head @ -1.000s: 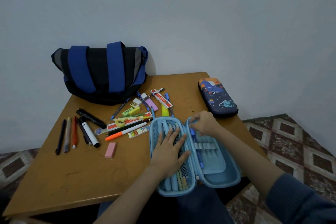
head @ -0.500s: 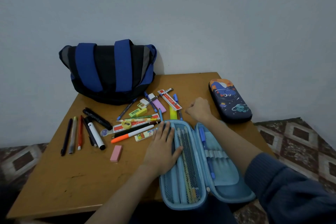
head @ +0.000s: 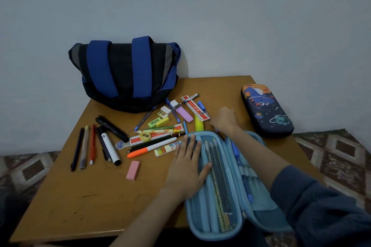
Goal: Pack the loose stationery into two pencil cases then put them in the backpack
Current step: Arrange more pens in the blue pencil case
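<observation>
Left of the left grip (head: 188, 168), loose pens, rulers and erasers (head: 152, 136) lie on the brown wooden desk (head: 80, 196). That grip rests flat, fingers straight, on the mesh half of the open light-blue zip pencil case (head: 220, 216). The right grip (head: 223, 119) sits just beyond that case, fingers bent down; whether it holds anything cannot be determined. A closed navy space-print pencil case (head: 267, 110) lies to its right.

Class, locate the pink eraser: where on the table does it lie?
In the head view, the pink eraser lies left of centre on the table, nearer the viewer than the orange-capped marker and left of the left hand.
</observation>
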Motion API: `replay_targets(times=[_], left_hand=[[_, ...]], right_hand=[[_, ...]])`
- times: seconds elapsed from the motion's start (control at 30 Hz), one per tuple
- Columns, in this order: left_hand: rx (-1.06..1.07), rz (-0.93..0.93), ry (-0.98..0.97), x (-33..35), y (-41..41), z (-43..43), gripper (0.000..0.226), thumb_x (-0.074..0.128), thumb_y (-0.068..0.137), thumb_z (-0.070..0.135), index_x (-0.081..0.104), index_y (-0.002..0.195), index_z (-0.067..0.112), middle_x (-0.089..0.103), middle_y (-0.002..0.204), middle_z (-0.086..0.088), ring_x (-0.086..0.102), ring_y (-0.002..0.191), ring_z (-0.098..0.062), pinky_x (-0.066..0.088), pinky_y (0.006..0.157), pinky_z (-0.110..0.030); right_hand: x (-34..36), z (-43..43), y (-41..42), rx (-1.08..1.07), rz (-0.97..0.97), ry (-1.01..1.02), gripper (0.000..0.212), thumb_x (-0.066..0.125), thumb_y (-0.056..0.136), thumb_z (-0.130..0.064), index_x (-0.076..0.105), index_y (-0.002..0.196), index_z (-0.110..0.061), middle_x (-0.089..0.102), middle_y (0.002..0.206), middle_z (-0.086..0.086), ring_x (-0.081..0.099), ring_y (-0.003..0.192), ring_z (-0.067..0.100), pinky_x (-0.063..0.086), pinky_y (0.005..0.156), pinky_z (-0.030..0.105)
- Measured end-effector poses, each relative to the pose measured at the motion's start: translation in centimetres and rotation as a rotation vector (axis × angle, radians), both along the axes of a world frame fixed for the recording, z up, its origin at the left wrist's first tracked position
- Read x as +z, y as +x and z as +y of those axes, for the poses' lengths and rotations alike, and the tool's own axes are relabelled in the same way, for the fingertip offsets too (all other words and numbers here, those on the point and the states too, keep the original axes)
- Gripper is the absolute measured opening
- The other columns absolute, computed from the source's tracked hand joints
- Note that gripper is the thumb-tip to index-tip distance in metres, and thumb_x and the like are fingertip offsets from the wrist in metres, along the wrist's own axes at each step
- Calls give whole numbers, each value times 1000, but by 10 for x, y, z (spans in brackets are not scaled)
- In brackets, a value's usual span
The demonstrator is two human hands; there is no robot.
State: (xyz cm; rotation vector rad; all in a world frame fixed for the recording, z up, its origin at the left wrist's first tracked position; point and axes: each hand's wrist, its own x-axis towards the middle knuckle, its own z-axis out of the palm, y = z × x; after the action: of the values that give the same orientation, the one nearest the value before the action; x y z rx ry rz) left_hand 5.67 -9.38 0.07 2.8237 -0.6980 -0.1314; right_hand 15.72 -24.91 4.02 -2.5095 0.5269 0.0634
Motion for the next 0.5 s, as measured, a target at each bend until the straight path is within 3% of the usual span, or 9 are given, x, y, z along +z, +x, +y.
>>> replay_targets(times=[0.1, 0.2, 0.27, 0.33, 0.43, 0.5], left_hand=[[-6, -14, 7, 0, 0, 0, 104, -25, 60, 72, -9, 149, 18, -29, 147, 5, -37, 132, -14, -24, 107, -29], [-1, -2, 8, 3, 0, -1, 101, -18, 64, 70, -6, 150, 18, -22, 154, 4, -35, 133, -12, -23, 107, -29], [-18, -3, 32, 5, 2, -2, 101, -14, 67, 74, -2, 150, 18, -19, 155, 3, -34, 133, -10, -23, 107, -29], [-35, -10, 76, 6, 4, -1, 91, -5, 79, 75, 0, 150, 18, -18, 156, 1, -32, 134, -11, -21, 108, -31], [-24, 35, 109, 9, 7, -1, 74, 20, 94, 61, 2, 151, 18, -17, 157, -1, -25, 140, -14, -18, 112, -35], [-19, 42, 120, 14, 7, -1, 72, 24, 95, 58, 4, 151, 18, -15, 157, -1, -22, 142, -15, -16, 114, -38]], right_hand=[[4, -6, -4, 14, 1, -66, 17, 67, 83, -17, 61, 80, -1, 57, 85, 9, 51, 76, 23, 44, 65, 29], [6, -10, -5, 30, 17, -140, 18, 67, 83, -16, 55, 77, -4, 62, 99, 12, 50, 78, 23, 43, 66, 29], [9, -13, -6, 32, 29, -174, 16, 68, 82, -16, 59, 85, -3, 62, 103, 13, 50, 78, 23, 43, 65, 29], [14, -17, -7, 39, 27, -188, 16, 66, 84, -13, 62, 92, 0, 61, 103, 14, 50, 78, 24, 42, 64, 29], [20, -25, -11, 43, -5, -187, 14, 59, 87, -10, 62, 95, 1, 61, 102, 17, 54, 80, 28, 41, 63, 30], [21, -33, -15, 31, -17, -167, 9, 56, 88, -10, 59, 83, -4, 59, 94, 17, 54, 79, 29, 40, 62, 30]])
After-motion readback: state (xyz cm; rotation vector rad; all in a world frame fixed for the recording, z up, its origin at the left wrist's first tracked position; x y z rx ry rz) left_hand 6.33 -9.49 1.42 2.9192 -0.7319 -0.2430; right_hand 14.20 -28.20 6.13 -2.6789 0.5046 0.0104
